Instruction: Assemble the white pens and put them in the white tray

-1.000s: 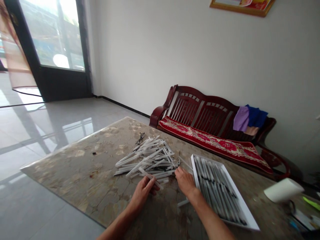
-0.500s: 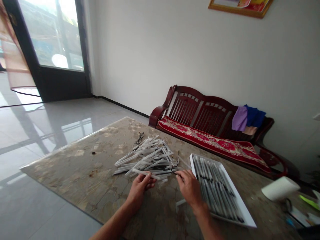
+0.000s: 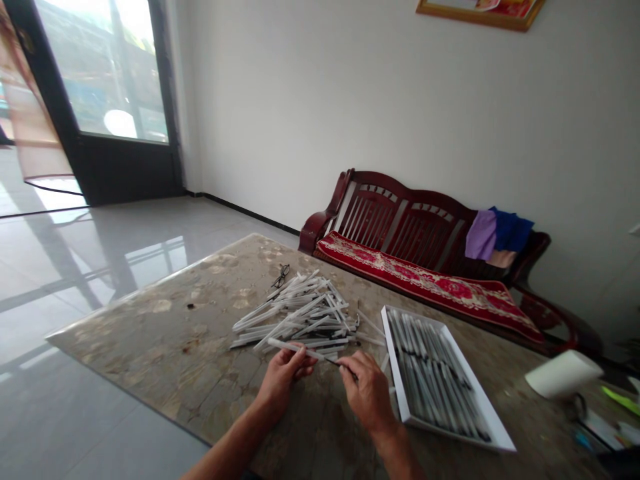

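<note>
My left hand is closed in a pinch around a slim white pen barrel, which slants to the right in front of the pile. A thin dark pen part runs from the barrel's right end into the fingertips of my right hand, which is closed on it. Whether the two pieces are joined or only touching, I cannot tell. Just beyond both hands lies a loose pile of white and dark pen pieces. Right of my right hand, a shallow white box holds rows of grey and black pens.
Dark-framed glasses lie behind the pile on the patterned table. A few loose clear strips sit between pile and box. At the right are a white roll and a green item. A wooden bench stands behind.
My right hand has moved slightly left and down from beside the pile, bringing the dark piece to the end of the white barrel. My left hand has barely moved.
</note>
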